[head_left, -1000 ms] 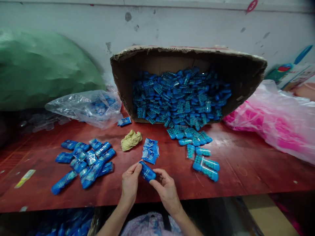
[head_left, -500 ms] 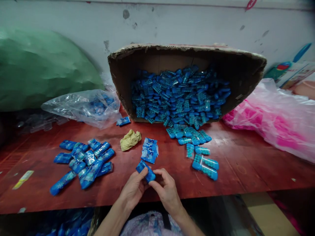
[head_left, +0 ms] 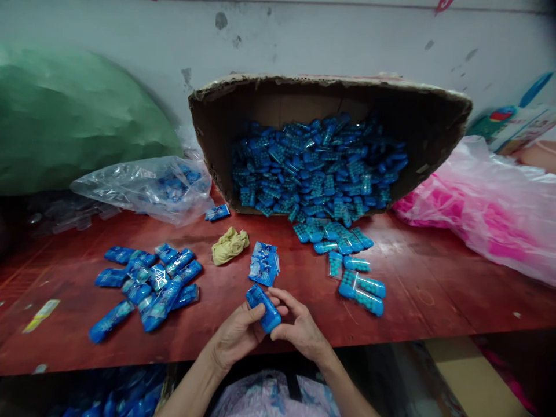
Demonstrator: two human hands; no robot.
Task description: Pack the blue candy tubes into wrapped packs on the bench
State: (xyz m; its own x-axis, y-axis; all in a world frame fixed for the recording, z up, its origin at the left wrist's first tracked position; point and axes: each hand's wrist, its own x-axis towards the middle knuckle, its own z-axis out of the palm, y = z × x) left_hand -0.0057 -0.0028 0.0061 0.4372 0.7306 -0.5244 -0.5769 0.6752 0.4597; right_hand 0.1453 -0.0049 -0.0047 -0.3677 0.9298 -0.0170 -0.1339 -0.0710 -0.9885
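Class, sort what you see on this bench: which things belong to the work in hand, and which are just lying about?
In use:
left hand and right hand, both holding the blue tube
wrapper stack
wrapped pile
unwrapped tubes
cardboard box

Lying about:
yellow rag
green sack
pink bag

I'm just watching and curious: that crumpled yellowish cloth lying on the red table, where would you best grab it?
Probably from straight above, pinching the raised bunched folds at the middle of the crumpled yellowish cloth. It lies loose on the red wooden table, clear of the stack of flat blue packets beside it, so nothing blocks a top grip, and soft folds give fingers something to gather.
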